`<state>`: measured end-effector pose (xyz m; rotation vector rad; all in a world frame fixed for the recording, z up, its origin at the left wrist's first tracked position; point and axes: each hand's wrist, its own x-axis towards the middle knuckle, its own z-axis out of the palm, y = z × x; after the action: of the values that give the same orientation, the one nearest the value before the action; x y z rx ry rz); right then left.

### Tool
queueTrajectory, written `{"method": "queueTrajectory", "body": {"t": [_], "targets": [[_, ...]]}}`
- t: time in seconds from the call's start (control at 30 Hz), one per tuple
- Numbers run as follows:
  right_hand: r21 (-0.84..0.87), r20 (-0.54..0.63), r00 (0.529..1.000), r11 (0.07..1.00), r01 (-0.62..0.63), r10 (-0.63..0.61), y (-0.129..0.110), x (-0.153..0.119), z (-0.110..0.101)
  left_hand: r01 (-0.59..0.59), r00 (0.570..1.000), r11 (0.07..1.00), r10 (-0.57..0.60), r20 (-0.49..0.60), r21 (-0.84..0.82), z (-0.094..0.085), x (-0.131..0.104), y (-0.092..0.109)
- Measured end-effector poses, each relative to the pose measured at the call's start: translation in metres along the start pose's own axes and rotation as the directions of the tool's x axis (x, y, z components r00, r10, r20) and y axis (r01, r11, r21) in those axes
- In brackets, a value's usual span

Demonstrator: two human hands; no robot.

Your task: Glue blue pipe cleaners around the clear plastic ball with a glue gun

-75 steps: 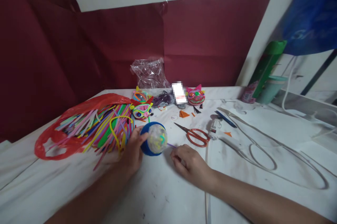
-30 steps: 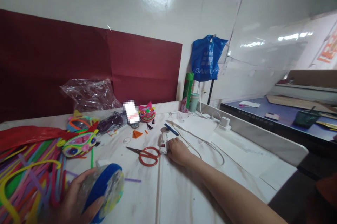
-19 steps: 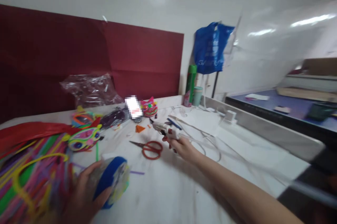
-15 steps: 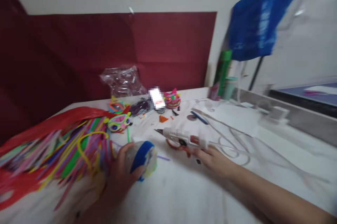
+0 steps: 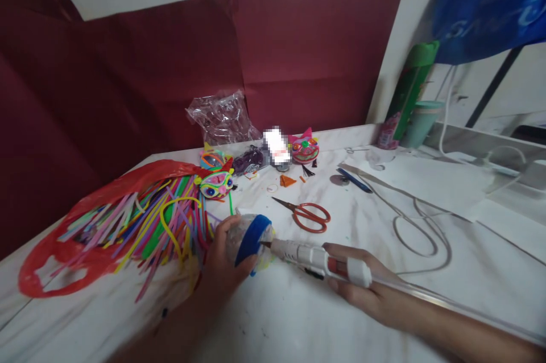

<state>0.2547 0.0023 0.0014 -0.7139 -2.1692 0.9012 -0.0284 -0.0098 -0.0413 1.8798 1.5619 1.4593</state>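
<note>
Well short of the surface's (image 5: 294, 323) back edge, the right hand (image 5: 377, 299) grips a glue gun (image 5: 309, 259), its nozzle (image 5: 266, 244) newly brought up to the blue-banded ball (image 5: 252, 234) held by the left hand (image 5: 219, 265), seemingly in working position; scissors (image 5: 296, 210) lie beyond.

Craft wkspc, per glue gun (image 5: 305, 256), scissors (image 5: 313, 216) & strips (image 5: 158, 226).

The light is dim. The red paper (image 5: 46, 135) looks darkest at 9 o'clock. Shiny streaks mark the clear bag (image 5: 222, 115) at 10 o'clock. A blocky white patch (image 5: 277, 145) shines near the middle. The blue bag (image 5: 490, 10) looks stretched at 2 o'clock. The left hand (image 5: 222, 260) at 7 o'clock is fuzzy.
</note>
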Motion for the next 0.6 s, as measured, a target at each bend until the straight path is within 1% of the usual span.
{"method": "queueTrajectory", "body": {"t": [0.07, 0.23, 0.37, 0.43, 0.6], "targets": [[-0.026, 0.026, 0.999, 0.999, 0.03, -0.029, -0.0015, 0.0006, 0.0003, -0.003, 1.0, 1.0, 0.003, 0.018, 0.006, -0.0004, -0.0001, 0.0002], [-0.056, 0.053, 0.998, 0.998, 0.043, -0.04, -0.0048, 0.0031, 0.0006, -0.083, 0.997, 0.996, 0.082, 0.015, 0.042, -0.0014, 0.0015, 0.0019], [-0.04, 0.037, 0.999, 0.998, 0.038, -0.036, -0.0046, 0.0037, 0.0009, -0.075, 0.997, 0.997, 0.074, 0.014, 0.036, -0.0013, 0.0021, 0.0004], [-0.038, 0.05, 0.998, 0.999, 0.039, -0.037, -0.0047, 0.0036, 0.0013, -0.076, 0.997, 0.996, 0.076, 0.008, 0.045, -0.0012, 0.002, 0.0007], [-0.045, 0.047, 0.997, 0.997, 0.06, -0.058, -0.0058, 0.0034, 0.0003, -0.107, 0.994, 0.99, 0.107, 0.005, 0.093, -0.0015, 0.0014, 0.0032]]}}
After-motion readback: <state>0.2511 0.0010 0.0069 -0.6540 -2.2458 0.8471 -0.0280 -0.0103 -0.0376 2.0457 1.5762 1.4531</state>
